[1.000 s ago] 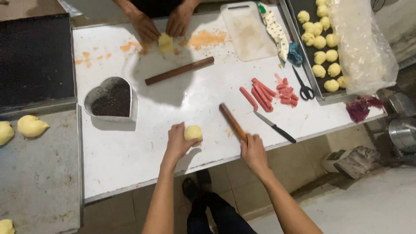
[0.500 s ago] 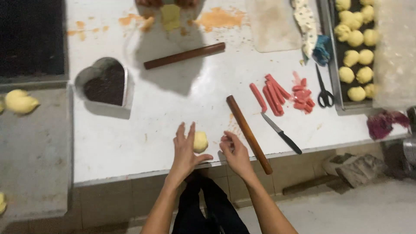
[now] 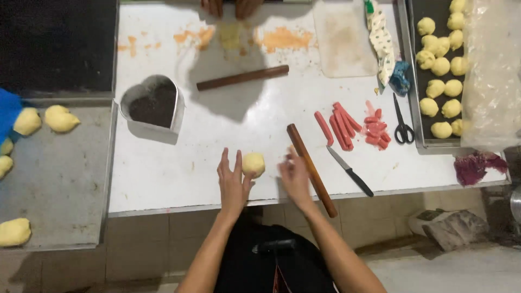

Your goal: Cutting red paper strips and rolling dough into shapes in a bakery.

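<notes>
Left hand [image 3: 232, 182], fingers spread, touches the dough ball [image 3: 253, 164] (soft, light; cup its sides); right hand [image 3: 296, 176] hovers open.

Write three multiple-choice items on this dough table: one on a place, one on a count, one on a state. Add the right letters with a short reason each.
1. Where does the dough ball lie?
A. inside the heart-shaped tin
B. on the white table between the hands
C. on the dark tray

2. How many wooden rolling pins lie on the table?
A. one
B. two
C. four

3. How is the left hand?
A. open, fingers spread beside the ball
C. clenched round the knife
B. gripping the scissors

Key: 1 B, the ball sits between the left hand and the right hand. 2 B, near pin and far pin. 3 A, its fingers are stretched out by the ball.
</notes>
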